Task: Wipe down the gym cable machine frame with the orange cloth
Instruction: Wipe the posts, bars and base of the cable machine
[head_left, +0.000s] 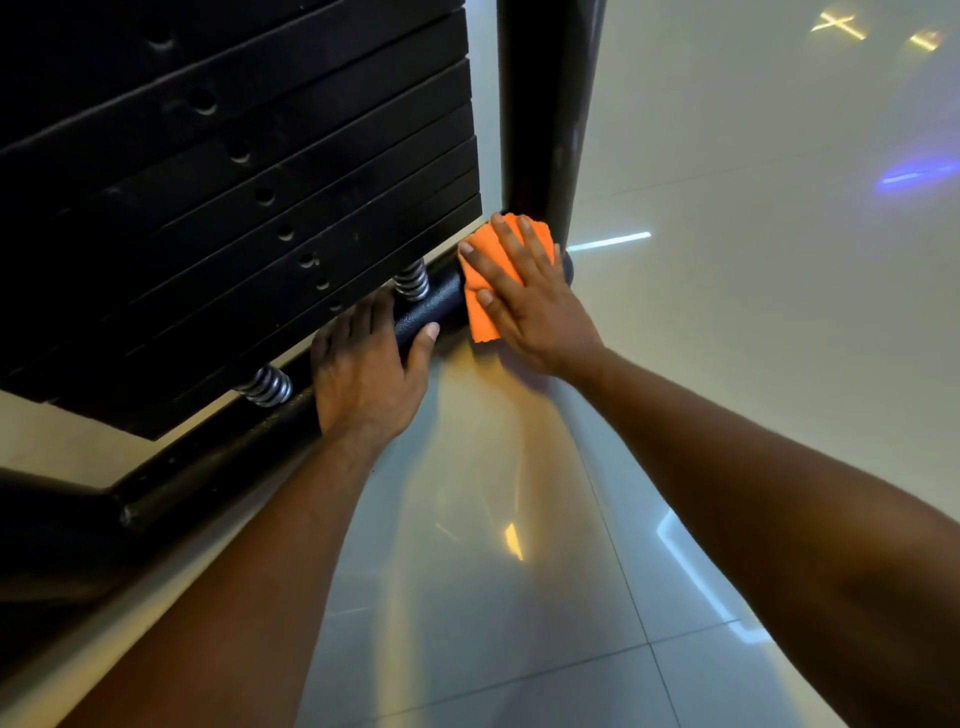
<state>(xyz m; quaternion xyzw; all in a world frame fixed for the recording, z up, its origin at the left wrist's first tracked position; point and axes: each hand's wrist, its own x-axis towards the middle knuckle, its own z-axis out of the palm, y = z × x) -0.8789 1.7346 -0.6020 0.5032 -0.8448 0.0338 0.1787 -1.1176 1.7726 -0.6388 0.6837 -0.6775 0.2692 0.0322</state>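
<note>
Low down, the black weight stack (234, 208) hangs over the frame's bottom bar (426, 306). Gripping that bar is the left hand (363, 374), fingers curled over it. Beside it, the right hand (524, 296) presses spread, straight fingers on the orange cloth (485, 306), flat beneath them at the upright post's (545, 114) foot.

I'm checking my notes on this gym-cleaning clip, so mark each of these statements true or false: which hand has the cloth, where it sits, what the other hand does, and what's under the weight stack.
1. The right hand presses the orange cloth with spread fingers. True.
2. The cloth lies on the floor tiles. False: it is on the base bar, beside the upright post.
3. The left hand grips the base bar. True.
4. The left hand holds a spray bottle. False: it holds only the bar.
5. Coil springs sit under the weight stack. True.
</note>
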